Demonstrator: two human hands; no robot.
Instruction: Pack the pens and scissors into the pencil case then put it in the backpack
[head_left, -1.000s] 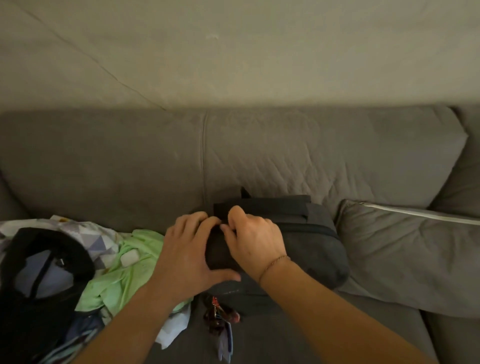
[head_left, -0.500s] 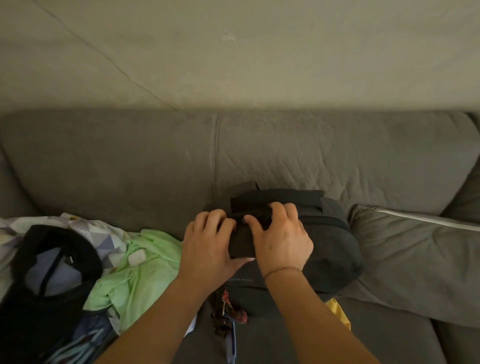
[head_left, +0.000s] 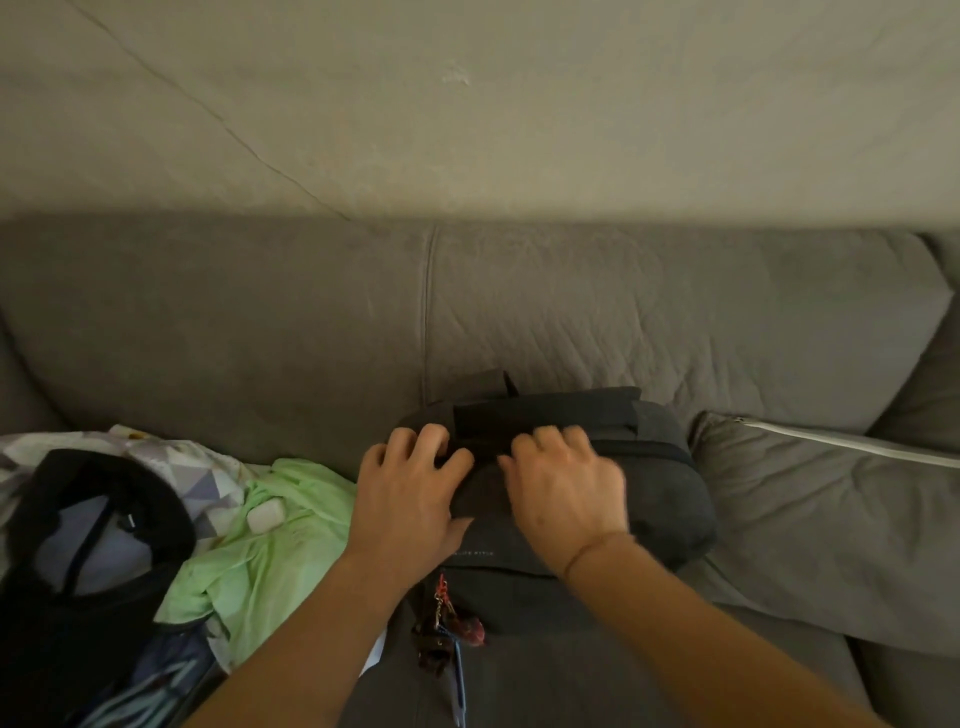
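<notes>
In the head view, a dark grey backpack lay on a grey sofa, leaning against the backrest just right of the seam between the 2 back cushions. Both bare hands rested on its top end. The left hand sat at the bag's 9 o'clock corner, fingers curled and pinching the dark fabric by the zip line. The right hand, wearing a thin bracelet at the wrist, was blurred; its fingers bent down over the top edge beneath the black carry handle, and whether they gripped anything could not be told. The pencil case, pens and scissors were not visible anywhere. At the backpack's 6 o'clock, a bunch of keyrings with red charms hung from it onto the seat. At 3 o'clock lay a grey cushion with a white zip, touching the bag. At 9 o'clock, a light green garment was heaped with a small white case on it, and farther out a black cap sat on patterned cloth.
</notes>
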